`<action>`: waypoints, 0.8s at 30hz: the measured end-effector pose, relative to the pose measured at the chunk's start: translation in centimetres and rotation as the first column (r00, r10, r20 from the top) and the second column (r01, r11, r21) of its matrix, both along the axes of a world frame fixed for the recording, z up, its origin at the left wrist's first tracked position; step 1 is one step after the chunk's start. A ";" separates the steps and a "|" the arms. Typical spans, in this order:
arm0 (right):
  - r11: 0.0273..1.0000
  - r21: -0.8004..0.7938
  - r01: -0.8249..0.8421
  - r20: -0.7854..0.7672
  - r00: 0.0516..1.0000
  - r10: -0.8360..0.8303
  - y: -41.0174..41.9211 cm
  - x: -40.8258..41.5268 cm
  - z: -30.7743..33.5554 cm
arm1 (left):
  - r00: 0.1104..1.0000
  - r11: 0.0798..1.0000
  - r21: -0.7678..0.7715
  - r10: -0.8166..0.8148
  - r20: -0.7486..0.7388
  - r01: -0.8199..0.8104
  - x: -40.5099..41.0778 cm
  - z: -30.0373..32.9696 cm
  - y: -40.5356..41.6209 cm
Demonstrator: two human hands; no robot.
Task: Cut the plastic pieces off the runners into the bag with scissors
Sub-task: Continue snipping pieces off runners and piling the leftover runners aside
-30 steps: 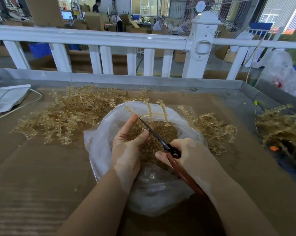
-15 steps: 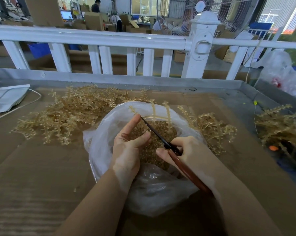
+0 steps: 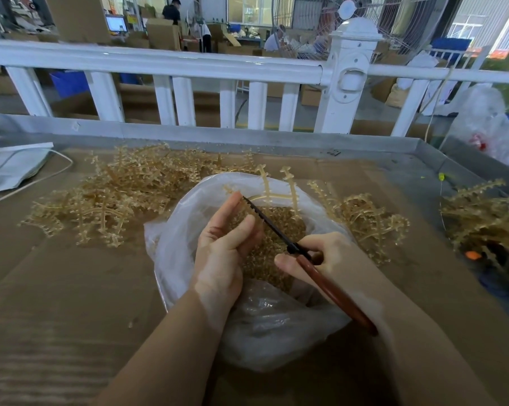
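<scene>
Broadly, a cardboard-lined table [image 3: 57, 288] carries a heap of runners [image 3: 115, 197] behind the clear bag [image 3: 271, 323] of cut plastic pieces [image 3: 272, 230] — over it, the left hand [image 3: 224, 247] pinches one runner [image 3: 276, 189] while the right hand [image 3: 329, 259] grips the scissors [image 3: 306, 256], blades nearly together.

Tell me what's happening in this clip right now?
A person is trimming amber plastic pieces off a branched amber runner over an open clear plastic bag. The right hand holds brown-handled scissors, blades reaching to the runner, which the left hand steadies. Cut pieces already fill the bag; a pile of uncut runners lies behind on the cardboard.
</scene>
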State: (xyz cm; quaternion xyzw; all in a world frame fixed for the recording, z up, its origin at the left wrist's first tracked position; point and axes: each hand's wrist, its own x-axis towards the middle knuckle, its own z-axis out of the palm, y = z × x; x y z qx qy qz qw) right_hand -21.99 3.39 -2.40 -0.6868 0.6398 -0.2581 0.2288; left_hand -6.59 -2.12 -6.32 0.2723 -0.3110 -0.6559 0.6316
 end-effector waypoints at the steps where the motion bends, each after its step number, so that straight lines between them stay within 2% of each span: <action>1: 1.000 0.003 -0.004 -0.008 1.000 0.004 0.0 -0.1 0.0 | 1.000 1.000 0.017 0.009 -0.013 -0.009 0.0 0.0 -0.1; 10: 0.999 -0.041 -0.006 -0.106 0.994 0.001 0.6 0.2 -0.1 | 0.990 0.987 0.085 0.137 -0.019 -0.135 -0.4 0.2 -0.5; 15: 0.993 -0.119 0.025 -0.190 0.981 -0.047 1.2 0.8 -0.1 | 0.996 0.993 0.080 0.088 -0.017 -0.086 -0.3 0.3 -0.4; 18: 0.990 -0.136 0.033 -0.173 0.983 -0.057 1.2 1.1 -0.1 | 0.998 0.996 0.054 0.067 0.009 -0.067 -0.3 0.3 -0.2; 24: 0.993 -0.120 0.014 -0.129 0.991 -0.029 0.7 1.4 -0.2 | 1.000 0.995 0.099 0.004 0.001 -0.004 -0.3 0.7 0.1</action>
